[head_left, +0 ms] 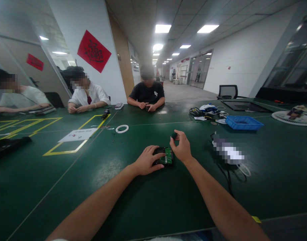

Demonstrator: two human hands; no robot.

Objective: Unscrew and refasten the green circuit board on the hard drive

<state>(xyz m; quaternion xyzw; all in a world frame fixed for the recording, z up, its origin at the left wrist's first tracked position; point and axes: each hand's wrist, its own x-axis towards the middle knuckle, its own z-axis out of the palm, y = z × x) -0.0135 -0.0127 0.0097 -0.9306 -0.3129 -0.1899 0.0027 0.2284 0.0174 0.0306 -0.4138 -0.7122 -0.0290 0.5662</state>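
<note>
In the middle of the table, my left hand (pixel 148 161) lies over a flat black device with a green circuit board (pixel 168 154), which looks like a hard drive. Its fingers and thumb are around the device and hold it against the tabletop, hiding the left part. My right hand (pixel 182 146) is raised just beyond the device's right side, apart from it. Between its thumb and fingertips is a small dark rounded piece (pixel 174 135), too small to make out its kind.
A white ring (pixel 122 129) and a paper sheet (pixel 78 135) lie left on the green table (pixel 113 201). To the right are a blue tray (pixel 243 123), tangled cables (pixel 206 112), a blurred-out object with a cord (pixel 227 150) and a white fan grille (pixel 281 116). Several people sit opposite.
</note>
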